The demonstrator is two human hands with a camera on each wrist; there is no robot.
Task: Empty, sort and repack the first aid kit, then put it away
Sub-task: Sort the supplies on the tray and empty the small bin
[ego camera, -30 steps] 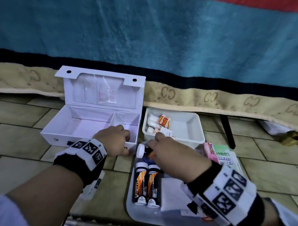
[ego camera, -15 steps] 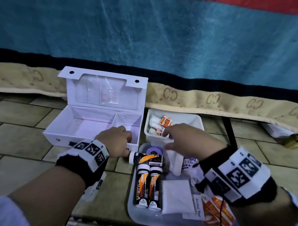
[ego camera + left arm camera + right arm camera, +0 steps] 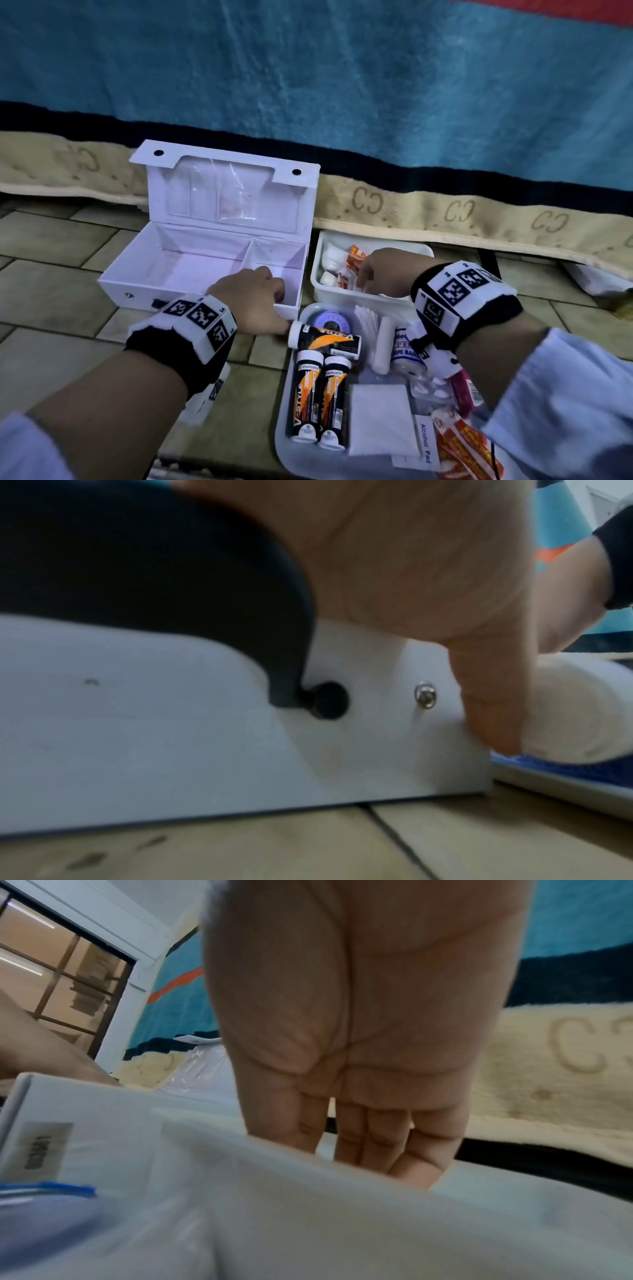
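The white first aid kit box (image 3: 209,270) is sitting open and empty on the tiled floor (image 3: 61,301). The left hand (image 3: 253,301) is gripping its front wall, steadying it. The right hand (image 3: 383,274) is reaching into the white bin (image 3: 411,251); whether its fingers are pinching anything, I cannot tell. Best to lift one packet cleanly.

You've a white kit box (image 3: 209,270), black-orange tubes (image 3: 320,401) w/ white caps right of it, teal blanket (image 3: 342,85) behind.

The first aid box (image 3: 191,274) stands open, both compartments bare and reachable from above; its raised lid (image 3: 226,192) blocks the far side. The left hand (image 3: 253,298) covers the front right corner. The right hand (image 3: 383,270) fills the white tub (image 3: 421,250). The tray (image 3: 284,428) is crowded.
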